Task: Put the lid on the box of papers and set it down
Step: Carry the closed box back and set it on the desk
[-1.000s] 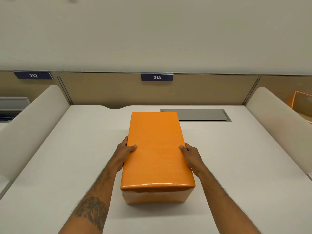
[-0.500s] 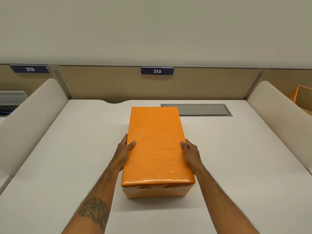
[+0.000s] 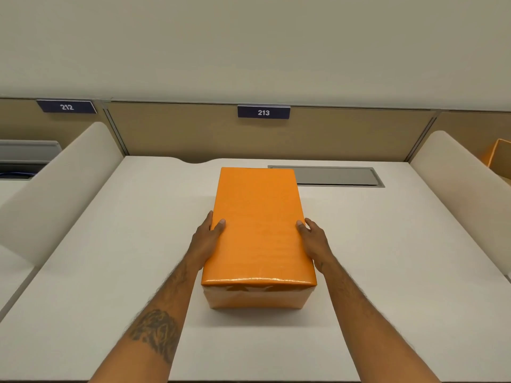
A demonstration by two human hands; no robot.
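**Lid on, box on the desk, hands not yet away**

From the head view, we see the orange lid [image 3: 258,225] seated squarely over the box [image 3: 255,298], whose paler front wall shows beneath the lid's near rim. The box stands in the middle of the desk [image 3: 387,258], its far end close to the back edge and just beside the grey hatch [image 3: 336,176]. Our left hand [image 3: 207,239] and right hand [image 3: 313,241] clasp the lid's long sides, thumbs on top, fingers hidden down the sides. We judge the covering done and the box apparently resting on the desk; what remains is to let go. The papers are out of sight.
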